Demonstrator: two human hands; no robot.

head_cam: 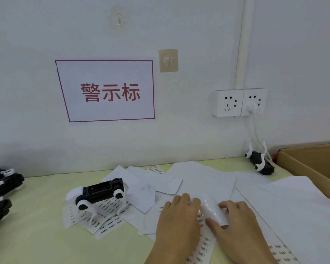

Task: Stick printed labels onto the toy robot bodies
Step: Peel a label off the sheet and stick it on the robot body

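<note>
You are working both hands on one label sheet [213,212] lying on the paper-strewn table [38,237]: your left hand [177,216] is lying fairly flat with fingers together, pressing the sheet down, while your right hand [234,220] is pinching its curled-up edge between thumb and fingers. The risk I am seeing is the glossy strip tearing or folding onto itself if you are pulling faster than the flat hand is holding. The nearest toy robot body [101,193] is sitting well apart to your left on other printed sheets [105,218], so a freed label is travelling some way on a fingertip and may be catching on loose backing paper [198,178]. Another body [260,162] is lying by the wall.
</note>
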